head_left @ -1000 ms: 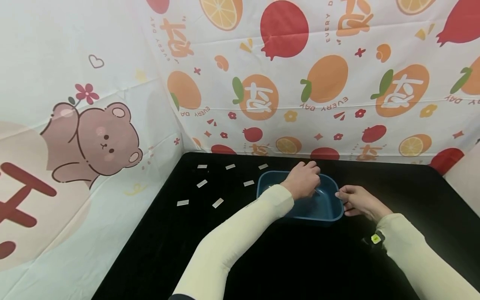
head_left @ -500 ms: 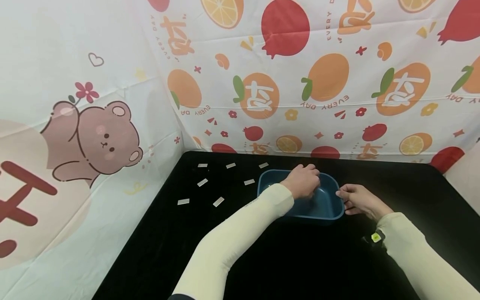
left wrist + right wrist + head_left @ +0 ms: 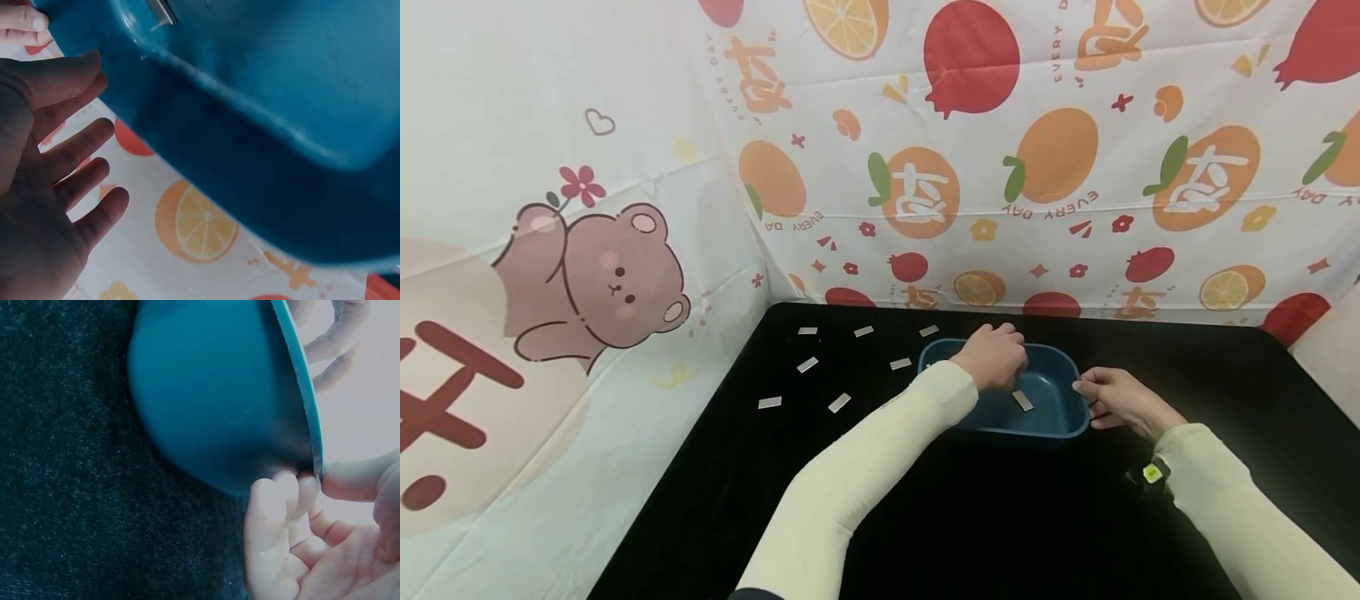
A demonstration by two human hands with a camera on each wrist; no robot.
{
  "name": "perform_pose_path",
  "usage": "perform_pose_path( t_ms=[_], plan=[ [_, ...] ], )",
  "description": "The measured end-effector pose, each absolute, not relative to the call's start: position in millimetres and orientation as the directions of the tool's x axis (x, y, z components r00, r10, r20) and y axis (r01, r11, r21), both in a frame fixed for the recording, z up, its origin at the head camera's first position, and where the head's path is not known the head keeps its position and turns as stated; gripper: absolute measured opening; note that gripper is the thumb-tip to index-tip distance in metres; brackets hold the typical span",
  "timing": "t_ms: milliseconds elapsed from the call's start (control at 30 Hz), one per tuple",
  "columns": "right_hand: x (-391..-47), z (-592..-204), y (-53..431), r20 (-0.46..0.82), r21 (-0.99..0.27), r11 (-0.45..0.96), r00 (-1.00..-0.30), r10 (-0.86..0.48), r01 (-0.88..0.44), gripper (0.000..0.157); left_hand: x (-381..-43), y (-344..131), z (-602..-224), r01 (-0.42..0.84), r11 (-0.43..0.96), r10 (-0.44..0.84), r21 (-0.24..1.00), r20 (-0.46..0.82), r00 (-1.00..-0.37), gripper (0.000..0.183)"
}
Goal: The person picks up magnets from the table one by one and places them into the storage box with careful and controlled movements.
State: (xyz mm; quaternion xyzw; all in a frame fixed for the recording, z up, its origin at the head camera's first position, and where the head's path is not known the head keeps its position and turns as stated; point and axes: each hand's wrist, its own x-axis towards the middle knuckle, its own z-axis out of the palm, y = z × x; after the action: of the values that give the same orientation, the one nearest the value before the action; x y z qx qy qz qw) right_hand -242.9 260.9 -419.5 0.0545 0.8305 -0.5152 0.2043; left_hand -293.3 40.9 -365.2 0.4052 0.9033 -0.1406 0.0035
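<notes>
A blue plastic basin [image 3: 1051,428] sits on the black tabletop. Inside it, one small silvery rectangular plate [image 3: 1022,401] lies on the floor of the basin, also visible as a silvery plate [image 3: 161,11] at the top of the left wrist view. My left hand [image 3: 992,358] is over the basin's far side; the left wrist view shows this hand [image 3: 56,162] with fingers extended and nothing held. At the basin's right end, my right hand [image 3: 1120,400] holds on. Thumb and fingertips of the right hand [image 3: 312,531] pinch the rim [image 3: 306,394].
Several similar silvery plates lie spread to the left of the basin, such as a near plate [image 3: 839,403] and a far plate [image 3: 863,332]. Behind the black table [image 3: 925,517] hangs a fruit-print cloth [image 3: 985,175]; a bear-print cloth [image 3: 617,283] hangs at the left.
My left hand has drawn slightly left, and the silvery plate now shows on the basin floor, apart from the fingers. The right hand keeps its place on the rim.
</notes>
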Motion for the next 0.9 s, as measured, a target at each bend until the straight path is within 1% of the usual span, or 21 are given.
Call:
perform_pose_path(
  t_ms=[100,267,600,700,900],
  plan=[
    [-242.5,-419.1,261.1,-0.391,-0.835,0.466,-0.912,-0.126,0.294,0.036,-295.9,34.9,-359.8,0.721,0.647,0.724,-0.247,-0.097,-0.683,0.014],
    [-242.0,-419.8,261.2,-0.387,-0.833,0.471,-0.914,-0.12,0.291,0.035,-300.3,25.1,-352.4,0.705,0.68,0.707,-0.199,-0.074,-0.703,0.017],
    [-242.4,-419.5,263.5,-0.389,-0.832,0.471,-0.913,-0.121,0.293,0.038,-305.9,8.0,-347.6,0.717,0.683,0.715,-0.137,-0.072,-0.695,0.018],
    [-242.2,-419.5,263.9,-0.392,-0.831,0.471,-0.912,-0.12,0.295,0.038,-307.5,1.5,-344.1,0.713,0.689,0.713,-0.129,-0.055,-0.699,0.019],
    [-241.7,-419.0,263.1,-0.392,-0.836,0.461,-0.912,-0.123,0.297,0.036,-310.7,-12.8,-339.7,0.694,0.705,0.699,-0.143,-0.022,-0.715,0.015]
  ],
)
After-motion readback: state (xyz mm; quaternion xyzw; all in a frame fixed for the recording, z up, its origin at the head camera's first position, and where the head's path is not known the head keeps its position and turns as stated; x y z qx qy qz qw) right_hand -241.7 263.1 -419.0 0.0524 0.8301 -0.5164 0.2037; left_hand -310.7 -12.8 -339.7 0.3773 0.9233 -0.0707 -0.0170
